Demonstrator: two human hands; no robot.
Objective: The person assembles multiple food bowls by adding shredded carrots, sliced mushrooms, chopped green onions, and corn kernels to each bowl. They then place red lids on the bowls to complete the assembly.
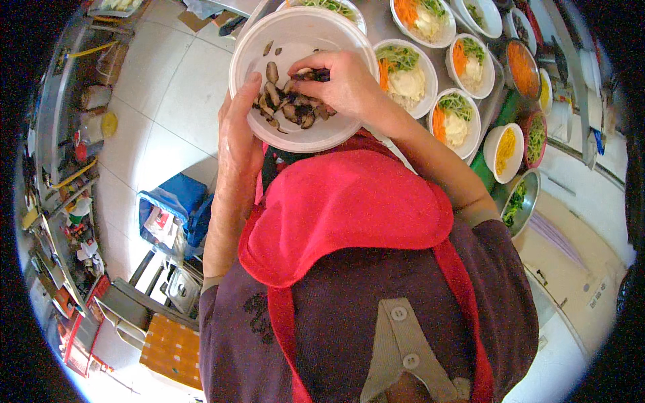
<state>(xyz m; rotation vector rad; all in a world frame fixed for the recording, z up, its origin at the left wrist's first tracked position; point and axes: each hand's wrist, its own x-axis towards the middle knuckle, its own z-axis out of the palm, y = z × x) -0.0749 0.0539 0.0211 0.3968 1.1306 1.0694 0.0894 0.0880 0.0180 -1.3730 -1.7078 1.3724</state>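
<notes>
A large white plastic bowl (pixel 302 32) is tilted toward me in front of my chest, with brown cooked mushroom slices (pixel 293 111) scattered over its bottom. My left hand (pixel 236 127) grips the bowl's left side, thumb over the rim and the other fingers hidden behind. Inside the bowl, my right hand (pixel 346 80) has its fingers closed around some dark mushroom slices (pixel 314 74). Just right of the bowl stands a serving bowl (pixel 405 74) with greens, carrot shreds and a pale creamy scoop.
Several similar filled bowls (pixel 455 124) crowd the metal counter. Along its right side are a carrot container (pixel 523 67), a bowl of yellow corn (pixel 504 153) and a metal bowl of greens (pixel 516 203). A blue bin (pixel 176 198) stands on the tiled floor at left, near cluttered shelves (pixel 74 221).
</notes>
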